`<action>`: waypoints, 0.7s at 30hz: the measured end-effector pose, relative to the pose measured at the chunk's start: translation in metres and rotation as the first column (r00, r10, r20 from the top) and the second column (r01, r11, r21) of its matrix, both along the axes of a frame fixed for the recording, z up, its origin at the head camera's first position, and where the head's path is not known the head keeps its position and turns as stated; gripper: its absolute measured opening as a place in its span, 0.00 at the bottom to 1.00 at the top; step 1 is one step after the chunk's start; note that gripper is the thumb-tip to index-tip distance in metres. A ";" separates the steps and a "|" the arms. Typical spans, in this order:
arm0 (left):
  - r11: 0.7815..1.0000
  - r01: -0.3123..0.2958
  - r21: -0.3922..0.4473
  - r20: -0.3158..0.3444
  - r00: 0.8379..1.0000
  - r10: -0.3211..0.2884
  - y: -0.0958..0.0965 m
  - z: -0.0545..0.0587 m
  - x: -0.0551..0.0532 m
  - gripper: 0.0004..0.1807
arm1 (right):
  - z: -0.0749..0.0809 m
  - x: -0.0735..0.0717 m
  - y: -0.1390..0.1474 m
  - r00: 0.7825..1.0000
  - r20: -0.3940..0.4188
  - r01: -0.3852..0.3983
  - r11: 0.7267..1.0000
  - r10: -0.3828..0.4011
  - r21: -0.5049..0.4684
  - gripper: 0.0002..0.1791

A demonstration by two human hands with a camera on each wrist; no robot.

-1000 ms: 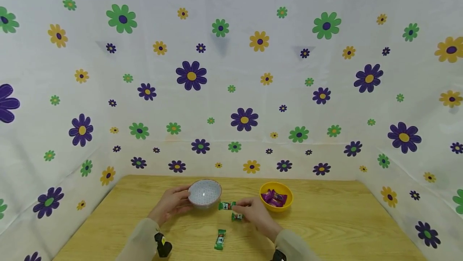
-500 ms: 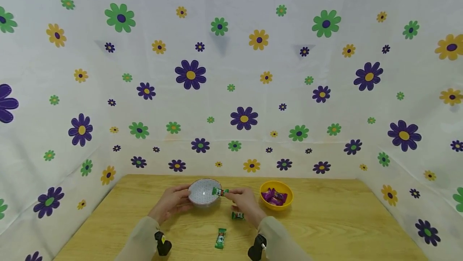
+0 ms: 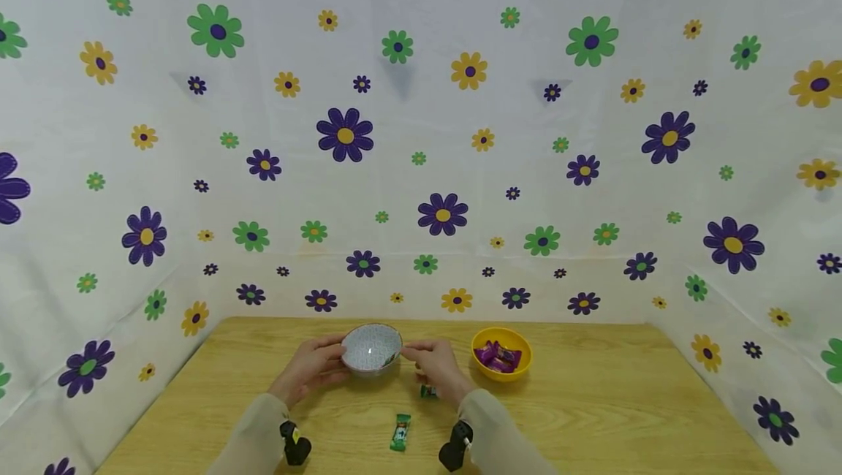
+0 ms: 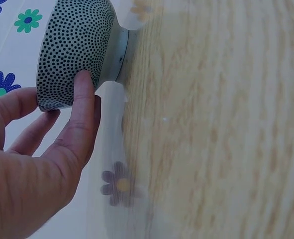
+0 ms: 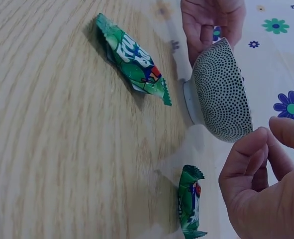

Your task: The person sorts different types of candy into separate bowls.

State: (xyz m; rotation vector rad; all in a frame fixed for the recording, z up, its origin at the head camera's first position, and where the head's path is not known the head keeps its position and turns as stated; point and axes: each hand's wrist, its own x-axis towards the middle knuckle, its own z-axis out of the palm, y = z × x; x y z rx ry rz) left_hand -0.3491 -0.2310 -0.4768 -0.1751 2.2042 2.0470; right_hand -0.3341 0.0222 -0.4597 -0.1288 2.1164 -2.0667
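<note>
A dotted bowl [image 3: 360,347] stands on the wooden table, left of centre. My left hand [image 3: 312,371] grips its left side, thumb by the rim and fingers against the outer wall, as the left wrist view shows. Inside, at the bowl's right edge, lies a green-wrapped candy [image 3: 389,359], only partly visible. My right hand [image 3: 439,369] has its fingertips right at the right rim; in the right wrist view its thumb and fingers stand apart, with nothing between them. One green candy [image 5: 190,201] lies below that hand, and another green candy [image 3: 400,432] lies nearer the front.
A yellow bowl [image 3: 483,370] with several purple-wrapped candies [image 3: 501,358] stands to the right of my right hand. White flower-printed sheeting [image 3: 421,109] encloses the table [image 3: 592,402] at the back and sides.
My right hand carried a green candy up and left to the dotted bowl and let it go inside. The left hand stayed on the bowl.
</note>
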 end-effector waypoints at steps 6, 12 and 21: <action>1.000 -0.009 0.004 0.000 1.000 0.009 -0.001 -0.001 -0.001 0.24 | 0.000 0.001 0.005 1.000 0.014 -0.022 0.999 0.022 0.035 0.17; 1.000 0.016 -0.015 -0.002 1.000 -0.016 -0.002 0.001 0.000 0.25 | 0.001 0.004 0.012 0.999 0.000 -0.050 0.997 0.050 0.059 0.18; 0.999 0.027 -0.029 -0.007 1.000 -0.027 -0.001 0.001 0.003 0.26 | 0.003 0.009 0.031 0.995 0.054 -0.079 0.997 0.080 -0.004 0.19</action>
